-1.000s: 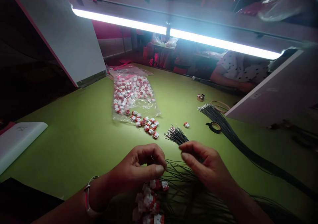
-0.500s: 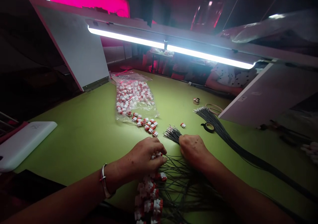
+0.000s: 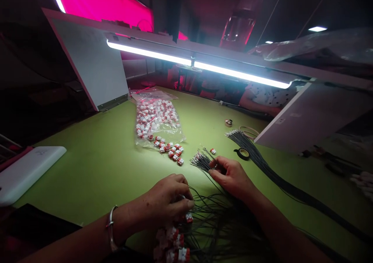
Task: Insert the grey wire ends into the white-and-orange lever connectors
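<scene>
My left hand (image 3: 169, 201), with a metal bangle at the wrist, has its fingers curled together over wires, what it pinches being mostly hidden. Below it hang red-and-white connectors (image 3: 176, 241) on dark wires. My right hand (image 3: 231, 177) is closed round some dark wires beside the metal-tipped end of a wire bundle (image 3: 200, 161). Just beyond that hand lies a single connector (image 3: 213, 151). Loose connectors (image 3: 171, 150) are scattered in front of a clear plastic bag (image 3: 157, 117) full of the same parts.
On the right lie a long dark wire bundle (image 3: 271, 166), a black tape roll (image 3: 243, 153) and a smaller roll (image 3: 229, 122). A white case (image 3: 35, 169) sits at the left edge. A lamp (image 3: 233, 73) spans the green table (image 3: 101, 146). Behind it a person (image 3: 262, 96) sits.
My left hand has moved down, towards me. The fingers of my right hand have turned and loosened, and a few wires now stand apart from the bundle. The view has tilted slightly.
</scene>
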Action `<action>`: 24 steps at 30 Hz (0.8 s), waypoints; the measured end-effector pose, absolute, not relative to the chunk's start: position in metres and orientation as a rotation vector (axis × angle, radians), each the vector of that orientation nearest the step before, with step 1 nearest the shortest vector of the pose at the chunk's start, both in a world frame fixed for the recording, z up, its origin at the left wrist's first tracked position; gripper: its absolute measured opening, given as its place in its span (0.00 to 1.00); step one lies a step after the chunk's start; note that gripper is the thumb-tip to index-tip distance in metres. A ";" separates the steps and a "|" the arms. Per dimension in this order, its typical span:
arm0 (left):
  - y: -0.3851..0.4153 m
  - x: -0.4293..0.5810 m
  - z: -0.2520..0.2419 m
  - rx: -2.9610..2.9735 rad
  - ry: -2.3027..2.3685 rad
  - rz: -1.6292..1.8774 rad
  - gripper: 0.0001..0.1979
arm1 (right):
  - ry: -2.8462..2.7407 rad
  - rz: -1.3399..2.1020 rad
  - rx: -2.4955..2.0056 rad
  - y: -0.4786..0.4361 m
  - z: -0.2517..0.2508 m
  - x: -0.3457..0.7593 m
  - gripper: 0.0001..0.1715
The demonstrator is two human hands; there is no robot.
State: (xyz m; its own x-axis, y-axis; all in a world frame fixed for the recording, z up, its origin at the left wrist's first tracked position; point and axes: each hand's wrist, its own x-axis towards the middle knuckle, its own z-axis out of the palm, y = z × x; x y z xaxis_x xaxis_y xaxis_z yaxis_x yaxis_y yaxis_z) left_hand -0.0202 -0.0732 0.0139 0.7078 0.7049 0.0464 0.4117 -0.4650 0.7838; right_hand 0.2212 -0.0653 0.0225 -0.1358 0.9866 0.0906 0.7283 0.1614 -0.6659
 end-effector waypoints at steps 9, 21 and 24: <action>-0.029 -0.030 0.013 2.307 1.297 0.647 0.12 | -1.696 1.125 -1.314 -0.062 0.020 0.195 0.06; -0.014 -0.010 0.007 2.089 1.049 0.748 0.05 | -1.191 1.452 -1.186 -0.076 0.020 0.190 0.13; -0.032 -0.012 0.015 1.568 0.973 0.742 0.11 | -1.179 1.443 -1.180 -0.077 0.019 0.190 0.12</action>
State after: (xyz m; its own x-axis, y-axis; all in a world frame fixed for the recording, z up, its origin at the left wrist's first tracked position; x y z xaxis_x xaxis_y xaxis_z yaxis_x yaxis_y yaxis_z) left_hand -0.0118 -0.0323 0.0148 0.4679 0.8831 -0.0340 0.2014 -0.0691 0.9771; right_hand 0.1896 -0.0768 0.0192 -0.1367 0.9824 -0.1270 -0.0715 -0.1377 -0.9879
